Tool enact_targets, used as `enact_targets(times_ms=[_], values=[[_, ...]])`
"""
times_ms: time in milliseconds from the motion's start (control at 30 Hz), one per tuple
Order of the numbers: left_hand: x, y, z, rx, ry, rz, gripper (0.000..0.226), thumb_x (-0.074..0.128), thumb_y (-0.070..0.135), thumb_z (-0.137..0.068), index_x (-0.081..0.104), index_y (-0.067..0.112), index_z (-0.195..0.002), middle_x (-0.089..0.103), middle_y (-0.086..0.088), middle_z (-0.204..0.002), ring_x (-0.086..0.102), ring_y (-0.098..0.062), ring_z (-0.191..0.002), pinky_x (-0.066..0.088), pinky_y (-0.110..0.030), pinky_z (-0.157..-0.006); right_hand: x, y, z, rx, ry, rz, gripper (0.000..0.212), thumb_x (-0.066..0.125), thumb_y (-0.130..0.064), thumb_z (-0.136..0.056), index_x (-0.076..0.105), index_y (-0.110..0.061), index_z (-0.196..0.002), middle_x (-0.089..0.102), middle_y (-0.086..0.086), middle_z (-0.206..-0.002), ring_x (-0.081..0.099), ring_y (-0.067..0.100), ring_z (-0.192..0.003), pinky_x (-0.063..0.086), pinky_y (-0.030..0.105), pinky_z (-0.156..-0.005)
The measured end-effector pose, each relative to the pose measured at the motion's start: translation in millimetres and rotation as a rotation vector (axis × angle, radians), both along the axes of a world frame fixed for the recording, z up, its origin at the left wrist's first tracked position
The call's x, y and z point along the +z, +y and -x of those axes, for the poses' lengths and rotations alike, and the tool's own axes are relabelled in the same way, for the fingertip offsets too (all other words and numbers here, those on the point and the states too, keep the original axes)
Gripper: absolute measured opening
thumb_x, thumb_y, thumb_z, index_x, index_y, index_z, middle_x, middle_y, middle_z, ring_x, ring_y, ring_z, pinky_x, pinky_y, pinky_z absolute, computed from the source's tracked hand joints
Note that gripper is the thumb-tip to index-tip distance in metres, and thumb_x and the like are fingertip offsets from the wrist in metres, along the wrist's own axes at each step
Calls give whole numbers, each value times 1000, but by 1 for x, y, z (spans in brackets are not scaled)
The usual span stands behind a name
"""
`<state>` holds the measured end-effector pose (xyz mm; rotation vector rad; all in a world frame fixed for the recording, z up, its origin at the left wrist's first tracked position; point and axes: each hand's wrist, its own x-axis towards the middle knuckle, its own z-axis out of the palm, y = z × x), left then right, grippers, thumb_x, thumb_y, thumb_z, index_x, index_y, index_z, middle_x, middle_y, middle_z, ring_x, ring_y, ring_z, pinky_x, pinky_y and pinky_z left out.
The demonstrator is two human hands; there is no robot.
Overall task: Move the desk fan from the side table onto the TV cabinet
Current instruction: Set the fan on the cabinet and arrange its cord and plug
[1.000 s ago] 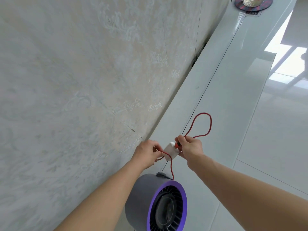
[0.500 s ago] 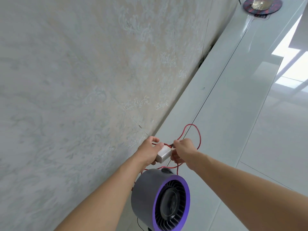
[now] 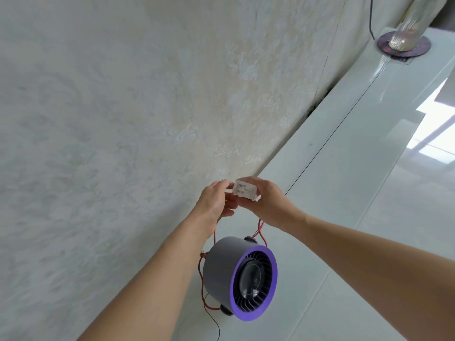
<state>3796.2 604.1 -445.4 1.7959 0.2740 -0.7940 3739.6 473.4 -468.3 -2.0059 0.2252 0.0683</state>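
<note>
Wall [image 3: 123,119], textured pale plaster, fills most of the view, left of and behind the fan. TV cabinet [image 3: 344,168], glossy white top, runs from below the fan away to the upper right; a glass vase [image 3: 403,33] on a dark round mat [image 3: 418,49] sits at its far end, well apart from the fan.

Desk fan [image 3: 240,279], grey drum w/ purple rim, is already on the cabinet top near the wall, grille facing the camera. No side table in view.

Red cable [image 3: 203,279] loops round the fan's back and left side, rising to the hands above it. A thin black wire [image 3: 216,326] trails below the fan.

Both hands meet just above the fan. Left hand [image 3: 216,203]: fingertips pinch the end of the white plug adapter [image 3: 246,191]. Right hand [image 3: 268,205]: fingers curled round the adapter from the far side, thumb hidden.

Change vs 1 s ago: the big cable loop lying on the cabinet beyond the hands is gone, slack now gathered close to the fan; adapter lifted higher and turned, prong face toward the camera.

Meaning: placement looks done; the step in hand is cable/plug tidying, prob. heading for a socket, none visible. Risk: a tug on the short slack could shift the fan.
</note>
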Motion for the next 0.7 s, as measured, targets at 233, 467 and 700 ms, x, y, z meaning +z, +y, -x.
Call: enact_targets(times_ms=[233,467,700], values=[[16,19,17,-125,-147,-5,46,54,2,-95,52,23,-136,55,3,-131,59,-19,-112,49,-36,-92,43,-7,-8,-251,155,-565,25,70,-15,-84,67,4,-100,67,14,-82,67,26,-76,59,45,-84],[30,27,26,-225,-249,-207,18,61,32,-92,71,17,-95,72,-4,-103,63,-21,-100,43,-25,-80,88,-1,-12,-347,182,-899,22,64,-17,-87,65,4,-91,72,19,-82,68,27,-65,62,31,-63],[31,73,35,-265,-476,-424,16,52,22,-99,61,16,-87,69,-2,-89,60,-20,-84,42,-20,-69,118,-5,-10,-500,127,-1062,30,61,-22,-90,56,1,-110,70,21,-87,73,31,-69,63,35,-62]])
